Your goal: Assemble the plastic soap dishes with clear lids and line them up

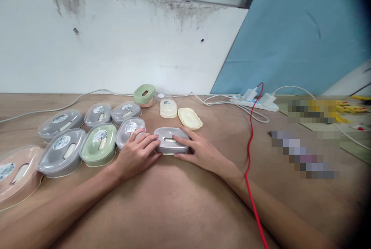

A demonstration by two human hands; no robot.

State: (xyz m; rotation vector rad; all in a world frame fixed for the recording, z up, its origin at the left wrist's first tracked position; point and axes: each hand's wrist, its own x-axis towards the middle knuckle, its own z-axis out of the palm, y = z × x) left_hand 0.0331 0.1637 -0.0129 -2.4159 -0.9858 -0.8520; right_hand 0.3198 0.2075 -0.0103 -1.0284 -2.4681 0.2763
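A grey oval plastic box (169, 146), shaped like a soap box with a slot in its top, sits on the table between my two hands. My left hand (139, 150) holds its left end, fingertips at the upper edge and thumb low at the front. My right hand (198, 146) grips the right end, one finger lying across the top near the slot. Just behind stand a cream oval piece with a round sticker (168, 110) and a shallow cream tray (189, 118). Partly behind my left fingers is a grey box with a clear lid (126, 135).
Several lidded boxes crowd the left, among them a green box (97, 152) and a pink box (23, 179). Stacked green and orange parts (144, 94) stand at the back beside a clear lid (163, 94). A red cable (249, 156) runs forward from the power strip (261, 104).
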